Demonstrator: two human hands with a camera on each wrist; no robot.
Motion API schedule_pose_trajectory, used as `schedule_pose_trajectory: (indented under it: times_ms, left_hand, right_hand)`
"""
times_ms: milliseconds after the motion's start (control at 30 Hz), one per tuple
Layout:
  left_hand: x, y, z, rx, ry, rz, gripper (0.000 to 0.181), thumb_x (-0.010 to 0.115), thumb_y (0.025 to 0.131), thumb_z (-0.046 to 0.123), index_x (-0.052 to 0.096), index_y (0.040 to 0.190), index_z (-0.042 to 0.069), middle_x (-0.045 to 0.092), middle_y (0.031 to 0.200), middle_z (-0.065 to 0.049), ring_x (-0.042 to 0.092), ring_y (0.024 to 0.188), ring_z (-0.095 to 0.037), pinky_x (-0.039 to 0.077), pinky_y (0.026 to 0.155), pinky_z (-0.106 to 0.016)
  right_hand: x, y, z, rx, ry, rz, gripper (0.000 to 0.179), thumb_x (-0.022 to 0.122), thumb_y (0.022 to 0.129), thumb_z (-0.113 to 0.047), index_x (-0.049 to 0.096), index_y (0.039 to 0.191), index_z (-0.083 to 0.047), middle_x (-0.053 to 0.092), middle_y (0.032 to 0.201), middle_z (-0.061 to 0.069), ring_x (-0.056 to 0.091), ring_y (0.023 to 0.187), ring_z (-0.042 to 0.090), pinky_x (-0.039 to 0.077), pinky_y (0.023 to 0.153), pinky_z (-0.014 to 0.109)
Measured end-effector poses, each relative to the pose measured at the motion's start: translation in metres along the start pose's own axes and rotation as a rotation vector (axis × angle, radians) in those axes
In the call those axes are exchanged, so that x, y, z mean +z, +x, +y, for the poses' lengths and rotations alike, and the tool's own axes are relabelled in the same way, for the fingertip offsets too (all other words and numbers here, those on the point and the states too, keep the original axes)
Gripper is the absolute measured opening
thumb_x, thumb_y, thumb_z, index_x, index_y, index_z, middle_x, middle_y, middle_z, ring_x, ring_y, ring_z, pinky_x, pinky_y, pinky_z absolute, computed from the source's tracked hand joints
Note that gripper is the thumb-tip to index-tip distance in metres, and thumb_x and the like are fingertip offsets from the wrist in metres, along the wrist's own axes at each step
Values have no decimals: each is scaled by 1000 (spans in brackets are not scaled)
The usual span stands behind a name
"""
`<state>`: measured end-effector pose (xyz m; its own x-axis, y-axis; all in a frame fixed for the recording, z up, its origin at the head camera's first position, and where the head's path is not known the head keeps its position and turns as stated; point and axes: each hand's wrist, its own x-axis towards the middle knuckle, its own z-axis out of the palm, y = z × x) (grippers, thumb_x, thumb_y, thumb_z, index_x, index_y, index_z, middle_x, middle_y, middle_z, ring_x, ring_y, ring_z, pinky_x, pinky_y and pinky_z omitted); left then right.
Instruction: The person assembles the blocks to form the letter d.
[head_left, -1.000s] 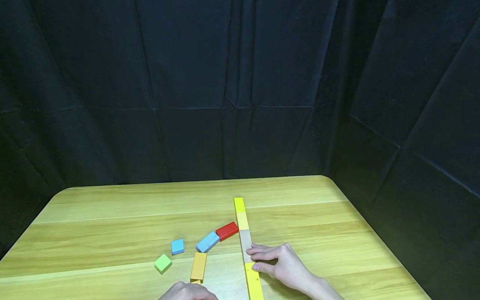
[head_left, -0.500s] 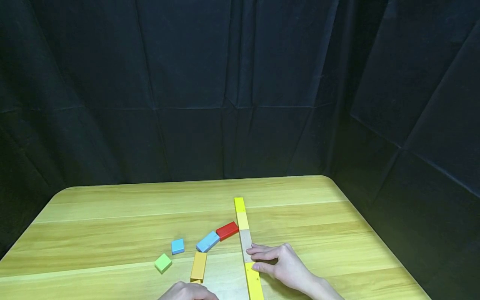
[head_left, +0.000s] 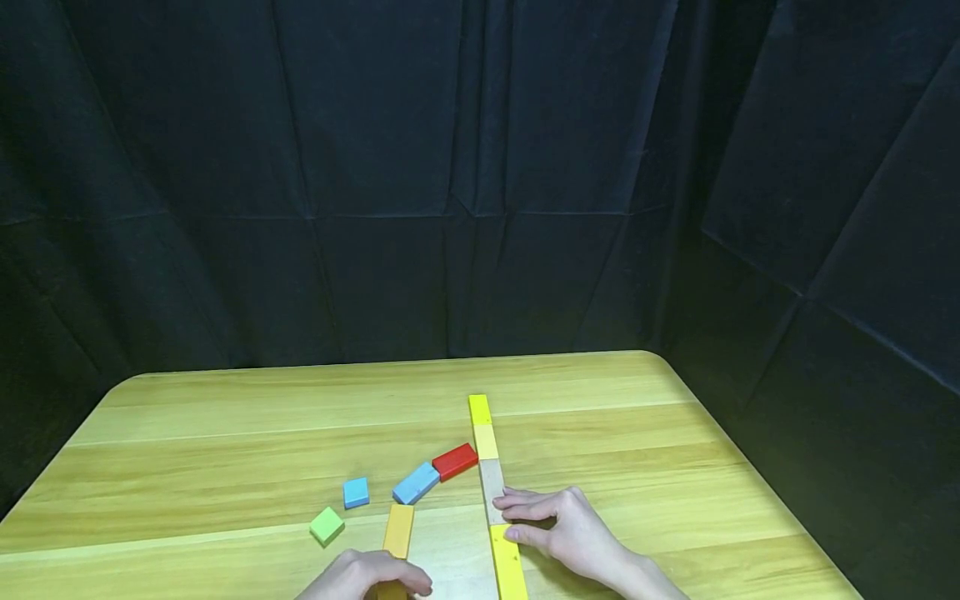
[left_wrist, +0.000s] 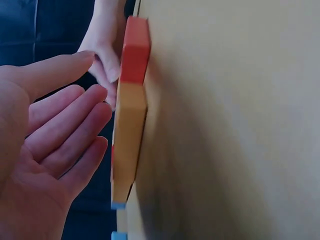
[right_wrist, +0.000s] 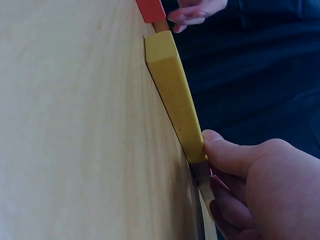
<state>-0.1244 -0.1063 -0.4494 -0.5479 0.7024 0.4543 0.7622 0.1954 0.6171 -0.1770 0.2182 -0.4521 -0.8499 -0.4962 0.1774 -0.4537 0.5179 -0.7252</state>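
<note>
A straight row of blocks runs away from me: a yellow block (head_left: 508, 567), a grey block (head_left: 491, 483), a pale yellow block (head_left: 485, 442) and a bright yellow block (head_left: 479, 409). My right hand (head_left: 566, 529) rests along its right side, thumb on the near yellow block and fingertips on the grey one. My left hand (head_left: 363, 575) hovers by the near end of an orange block (head_left: 398, 529), partly covering another orange block (head_left: 392, 592). The left wrist view shows its fingers loose and holding nothing, beside an orange block (left_wrist: 131, 125) and a red block (left_wrist: 136, 50).
A blue block (head_left: 416, 483) and a red block (head_left: 454, 462) curve from the orange one to the row. Left of these, a small blue block (head_left: 356, 492) and a green block (head_left: 326, 527) lie loose on the wooden table (head_left: 225, 450). Dark curtains (head_left: 375, 167) hang behind.
My left hand has shifted slightly up and to the left, its fingers lifting over the near orange block, which now shows more. The right hand and the row stay as they were.
</note>
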Motion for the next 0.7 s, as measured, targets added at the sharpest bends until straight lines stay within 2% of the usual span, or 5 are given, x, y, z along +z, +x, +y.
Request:
schedule_pose_trajectory:
  times_ms: [100,267,467,600,700]
  left_hand:
    - [-13,-1,3,-135,-24,-2,23,73,91,23,72,111,10,76,103,3,68,98,-4,57,83,-24]
    - [-30,-6,5,-338,75,118,22,76,89,27,72,110,19,74,106,9,67,99,-5,57,86,-29]
    - [-50,-14,-2,-484,197,280,27,82,83,19,72,109,19,74,108,6,70,97,-16,59,84,-33]
    - [-63,-22,-10,-578,163,287,35,84,79,16,71,112,15,74,106,3,70,95,-20,59,84,-30]
    - [-69,-28,-17,-609,117,263,42,87,76,16,68,114,9,72,104,1,69,94,-16,59,83,-28]
  right_hand:
    - [0,0,0,-4,-1,2,32,74,88,-39,78,110,-17,70,122,-15,62,122,14,45,105,24]
    - [1,0,1,0,-2,1,32,74,88,-40,78,111,-18,69,122,-16,62,122,13,45,105,24]
    - [1,0,2,-5,1,0,32,74,88,-40,78,111,-18,69,122,-16,62,122,14,45,105,24]
    - [1,0,2,-7,-1,2,32,74,88,-40,78,110,-18,69,122,-16,62,122,14,45,105,24]
    - [1,0,1,-7,-2,3,32,74,88,-40,78,110,-18,69,122,-15,63,122,14,45,105,24]
